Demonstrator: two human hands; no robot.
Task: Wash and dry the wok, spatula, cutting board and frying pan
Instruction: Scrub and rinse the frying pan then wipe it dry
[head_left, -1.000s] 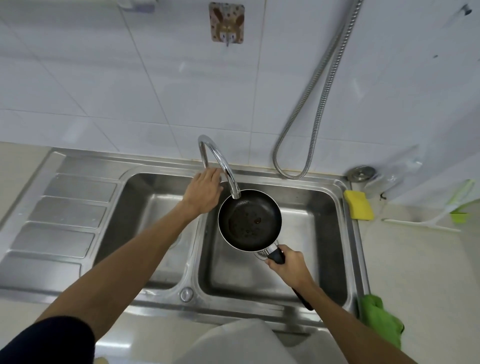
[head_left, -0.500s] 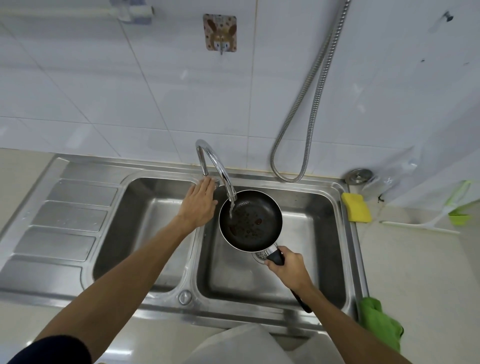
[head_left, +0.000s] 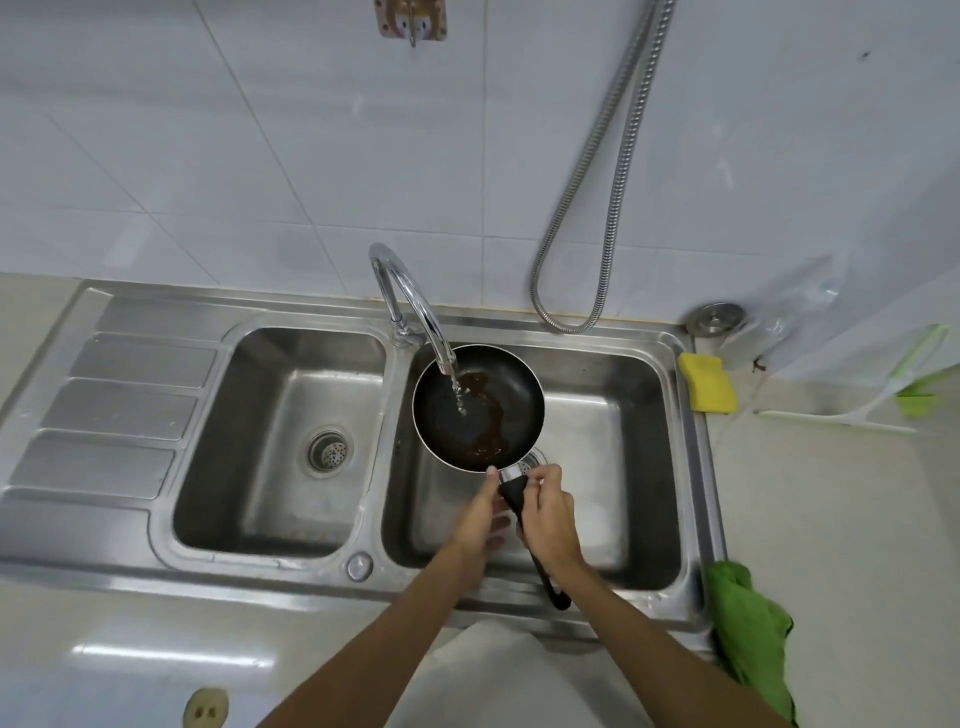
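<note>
Steel sink beneath white tiles, frying pan under running tap.

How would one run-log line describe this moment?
step: rinsing frying pan | faucet: running into pan | right hand: grips handle | left hand: beside handle

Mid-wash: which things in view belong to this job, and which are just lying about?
In the job: frying pan, handle held by left hand and right hand; tap running into it; right basin; yellow sponge and green cloth, untouched, likely for later.
Lying about: metal hose, sink plug, wall hook, left basin.
</note>
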